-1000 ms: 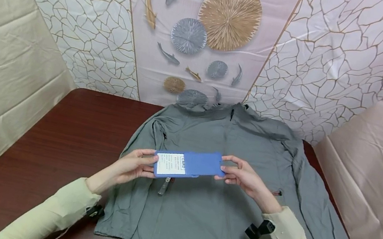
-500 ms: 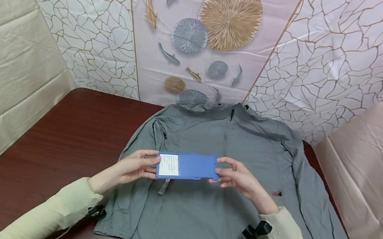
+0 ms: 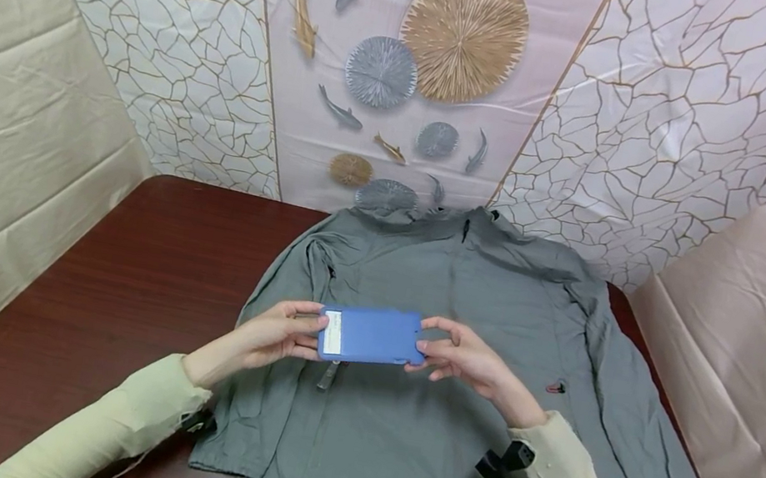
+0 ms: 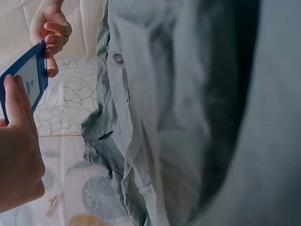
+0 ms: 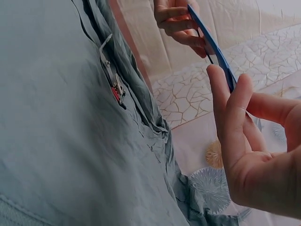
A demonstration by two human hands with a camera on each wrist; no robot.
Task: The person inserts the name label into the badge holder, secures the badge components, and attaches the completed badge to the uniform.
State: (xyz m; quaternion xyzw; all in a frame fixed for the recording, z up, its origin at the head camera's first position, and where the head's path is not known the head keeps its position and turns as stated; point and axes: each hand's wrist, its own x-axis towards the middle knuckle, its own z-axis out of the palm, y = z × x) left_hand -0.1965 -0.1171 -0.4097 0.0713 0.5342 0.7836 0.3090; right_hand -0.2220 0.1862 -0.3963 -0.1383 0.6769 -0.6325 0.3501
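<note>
A blue sliding card holder [image 3: 378, 336] is held level above the spread grey jacket [image 3: 394, 444] in the head view. A narrow strip of its white label panel [image 3: 332, 333] shows at the left end. My left hand [image 3: 276, 333] pinches that end, thumb on top. At the opposite end, my right hand [image 3: 463, 361] grips the blue part between thumb and fingers. Seen nearly edge-on, the holder [image 5: 212, 44] runs between both hands in the right wrist view. The left wrist view shows its underside, a pale panel in a blue frame [image 4: 45, 70].
The jacket covers most of the dark red-brown table [image 3: 166, 262], collar toward the back wall. A zipper pull [image 3: 327, 375] hangs below the holder, and another zip end [image 3: 556, 386] lies to the right. Beige cloth walls [image 3: 10, 151] flank the table; a patterned backdrop [image 3: 181, 36] stands behind.
My right hand has moved left, sliding the blue part over the white panel, so the holder is shorter and less white shows. My left hand has shifted slightly right.
</note>
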